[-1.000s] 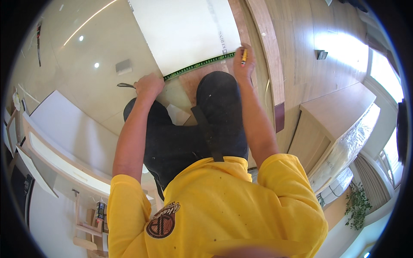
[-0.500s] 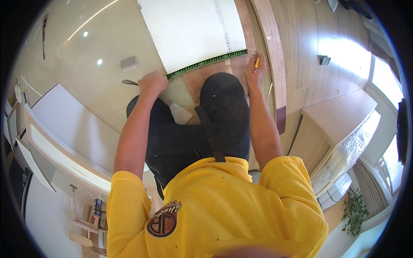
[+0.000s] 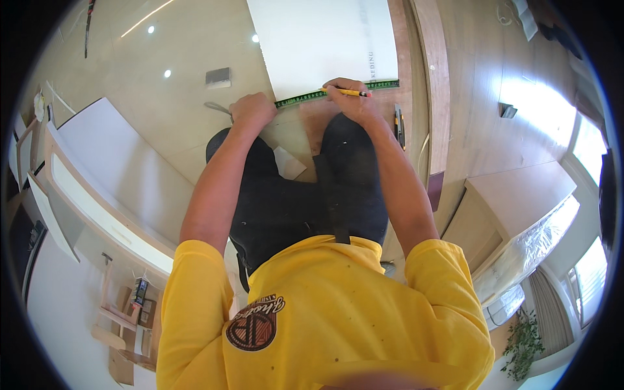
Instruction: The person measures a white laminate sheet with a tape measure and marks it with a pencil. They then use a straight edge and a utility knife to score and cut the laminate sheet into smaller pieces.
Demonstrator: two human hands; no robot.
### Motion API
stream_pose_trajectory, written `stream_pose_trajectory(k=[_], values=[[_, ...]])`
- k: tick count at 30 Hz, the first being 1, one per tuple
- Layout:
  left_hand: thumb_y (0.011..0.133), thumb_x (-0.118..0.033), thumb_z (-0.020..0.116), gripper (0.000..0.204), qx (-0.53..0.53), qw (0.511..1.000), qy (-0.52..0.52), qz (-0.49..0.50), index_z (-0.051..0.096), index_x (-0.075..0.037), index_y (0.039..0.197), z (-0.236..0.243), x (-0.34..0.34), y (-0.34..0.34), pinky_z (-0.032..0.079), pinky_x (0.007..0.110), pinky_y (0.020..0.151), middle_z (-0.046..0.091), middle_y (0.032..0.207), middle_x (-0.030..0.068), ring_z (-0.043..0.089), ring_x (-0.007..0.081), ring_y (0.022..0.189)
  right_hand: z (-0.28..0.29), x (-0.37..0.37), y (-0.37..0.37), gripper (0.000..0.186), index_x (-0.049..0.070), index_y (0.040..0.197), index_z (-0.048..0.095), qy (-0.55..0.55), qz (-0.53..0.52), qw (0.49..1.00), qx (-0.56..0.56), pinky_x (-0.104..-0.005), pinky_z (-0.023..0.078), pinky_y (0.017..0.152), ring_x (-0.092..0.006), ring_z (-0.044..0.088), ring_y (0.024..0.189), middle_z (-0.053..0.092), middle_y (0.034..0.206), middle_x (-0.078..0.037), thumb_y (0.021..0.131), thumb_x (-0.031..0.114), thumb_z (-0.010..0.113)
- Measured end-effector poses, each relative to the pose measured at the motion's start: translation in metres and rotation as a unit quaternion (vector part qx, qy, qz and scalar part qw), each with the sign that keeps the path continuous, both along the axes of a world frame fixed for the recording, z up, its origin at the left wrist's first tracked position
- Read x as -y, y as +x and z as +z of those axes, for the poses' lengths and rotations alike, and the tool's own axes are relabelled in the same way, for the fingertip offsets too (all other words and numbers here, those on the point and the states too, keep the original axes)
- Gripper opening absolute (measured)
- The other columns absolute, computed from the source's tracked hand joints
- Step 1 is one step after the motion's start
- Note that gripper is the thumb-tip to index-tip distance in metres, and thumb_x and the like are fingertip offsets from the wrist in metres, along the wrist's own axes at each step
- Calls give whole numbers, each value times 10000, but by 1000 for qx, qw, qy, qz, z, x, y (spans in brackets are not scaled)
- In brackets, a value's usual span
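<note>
A large white board (image 3: 328, 42) lies ahead of me over a reddish wooden board (image 3: 383, 104). Along its near edge runs a green tape measure (image 3: 302, 99) with its blade pulled out. My left hand (image 3: 253, 109) is closed round the tape measure at the board's near left corner; the case is hidden in the fist, and a grey strap hangs out to the left. My right hand (image 3: 348, 97) grips a yellow pencil (image 3: 354, 92), its point at the board's near edge beside the tape. A utility knife (image 3: 399, 127) lies on the wooden board, right of my right wrist.
My knees, in dark trousers (image 3: 299, 201), are close behind the tape. A long wooden strip (image 3: 439, 84) runs along the right. Farther right stands a wooden cabinet (image 3: 513, 195). Left are a white panel (image 3: 123, 156) and a small grey block (image 3: 218, 76) on the tiled floor.
My right hand has moved left from the tape's right end to the board's edge, and the pencil now lies across it. The utility knife has come into sight. The whole view has shifted.
</note>
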State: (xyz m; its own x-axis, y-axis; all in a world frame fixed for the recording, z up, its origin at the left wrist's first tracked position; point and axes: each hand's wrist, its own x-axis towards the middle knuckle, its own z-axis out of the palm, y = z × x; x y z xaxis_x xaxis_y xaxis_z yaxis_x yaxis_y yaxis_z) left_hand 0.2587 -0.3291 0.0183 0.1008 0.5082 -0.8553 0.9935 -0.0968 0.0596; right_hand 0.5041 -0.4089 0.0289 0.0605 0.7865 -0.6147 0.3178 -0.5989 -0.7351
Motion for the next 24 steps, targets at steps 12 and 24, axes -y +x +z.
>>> stream_pose_trajectory(k=[12, 24], values=[[874, -223, 585, 333, -1, 1000, -6, 1, 772, -66, 1101, 4, 0, 1, 461, 525, 931, 745, 1163, 161, 698, 344, 1107, -19, -14, -21, 222, 57, 985, 742, -24, 64, 998, 13, -303, 529, 737, -134, 641, 761, 710, 812, -58, 876, 249, 717], [896, -327, 591, 404, 6, 1000, -1, -19, 753, -33, 1120, 4, -1, 0, 501, 541, 954, 735, 1163, 212, 694, 380, 1118, -30, -10, -23, 214, 55, 1026, 733, 19, 83, 996, -3, -273, 503, 700, -98, 600, 745, 688, 804, -24, 941, 251, 713]])
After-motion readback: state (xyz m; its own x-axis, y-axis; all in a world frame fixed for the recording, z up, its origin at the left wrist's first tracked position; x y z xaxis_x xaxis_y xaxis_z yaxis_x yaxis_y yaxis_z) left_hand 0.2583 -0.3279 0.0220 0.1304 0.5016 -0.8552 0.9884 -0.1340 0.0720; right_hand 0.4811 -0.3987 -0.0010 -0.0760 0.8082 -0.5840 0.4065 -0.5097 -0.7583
